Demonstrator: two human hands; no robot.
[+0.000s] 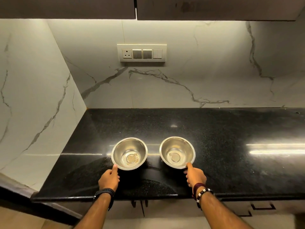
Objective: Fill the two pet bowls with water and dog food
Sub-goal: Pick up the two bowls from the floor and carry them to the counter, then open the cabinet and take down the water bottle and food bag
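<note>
Two round stainless-steel pet bowls are parked side by side, a bit apart, on the glossy black speckled countertop [214, 129]. The left bowl [129, 153], with brownish residue inside, is pinched at its near rim by the left hand [109, 178]. The right bowl [177, 152] is gripped the same way by the right hand [195, 175].

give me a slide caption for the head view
Left hand and right hand grip two steel bowls on black counter.

Silver bowls [129, 152] on speckled black counter [214, 138], grey-veined white wall [165, 86].
</note>
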